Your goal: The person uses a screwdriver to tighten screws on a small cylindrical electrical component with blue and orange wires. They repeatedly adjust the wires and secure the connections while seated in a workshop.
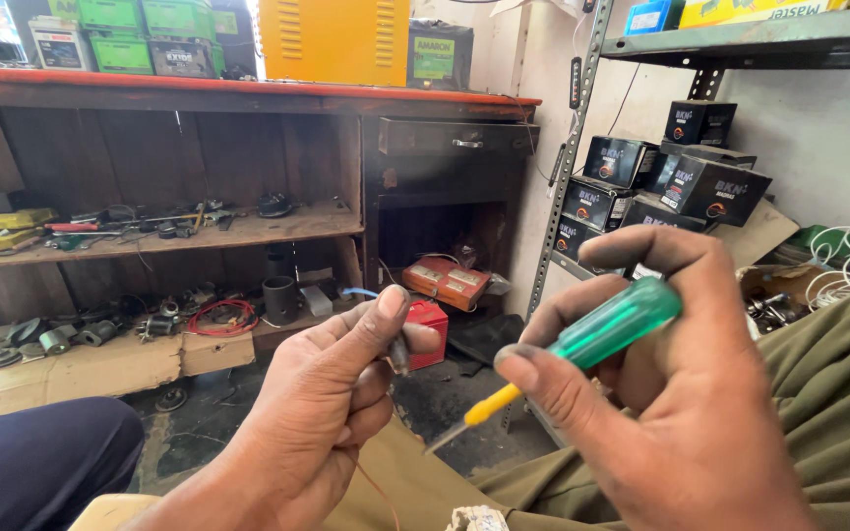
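Note:
My right hand [681, 413] grips a screwdriver [582, 344] with a clear green handle and a yellow collar; its thin metal tip points down and left. My left hand [332, 413] pinches a small dark part [400, 352] between thumb and fingers, and a thin reddish wire [376, 497] trails down from that hand. The screwdriver tip sits just right of my left hand, apart from the part. Both hands hover over my lap.
A wooden bench with a red top [248, 90] carries green boxes and a yellow metal case [336, 39]. Its lower shelves [199, 236] hold tools and metal parts. A red box [430, 320] stands on the floor. A metal rack [563, 177] with black cartons stands at right.

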Motion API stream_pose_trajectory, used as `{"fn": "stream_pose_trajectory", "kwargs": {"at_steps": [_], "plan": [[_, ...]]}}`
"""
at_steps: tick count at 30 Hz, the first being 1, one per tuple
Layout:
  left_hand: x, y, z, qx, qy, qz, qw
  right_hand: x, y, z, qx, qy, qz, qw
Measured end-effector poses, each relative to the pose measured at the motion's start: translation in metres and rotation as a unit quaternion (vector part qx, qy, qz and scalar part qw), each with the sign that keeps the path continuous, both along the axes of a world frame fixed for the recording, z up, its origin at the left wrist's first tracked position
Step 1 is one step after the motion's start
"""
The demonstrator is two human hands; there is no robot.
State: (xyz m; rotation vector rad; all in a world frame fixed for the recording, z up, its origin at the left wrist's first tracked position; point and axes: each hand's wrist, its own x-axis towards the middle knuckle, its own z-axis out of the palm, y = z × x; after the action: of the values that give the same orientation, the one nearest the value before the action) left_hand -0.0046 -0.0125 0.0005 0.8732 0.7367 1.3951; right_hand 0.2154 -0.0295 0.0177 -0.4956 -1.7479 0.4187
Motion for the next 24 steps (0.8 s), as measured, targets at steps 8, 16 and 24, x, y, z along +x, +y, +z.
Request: {"fn": "stream_pose_trajectory", "kwargs": {"at_steps": [8,16,24], "plan": [[-0.001,0.000,0.001,-0.054,-0.088,-0.038,0.994,-0.002,-0.004,0.012,-0.039,0.068,-0.057,0.995],[-0.001,0.000,0.001,-0.109,-0.120,-0.095,0.982,-0.015,-0.025,0.013,0.074,0.111,-0.080,0.988],[-0.002,0.001,0.000,-0.103,-0.145,-0.107,0.978,-0.018,-0.026,0.012,0.111,0.091,-0.046,0.989]]}}
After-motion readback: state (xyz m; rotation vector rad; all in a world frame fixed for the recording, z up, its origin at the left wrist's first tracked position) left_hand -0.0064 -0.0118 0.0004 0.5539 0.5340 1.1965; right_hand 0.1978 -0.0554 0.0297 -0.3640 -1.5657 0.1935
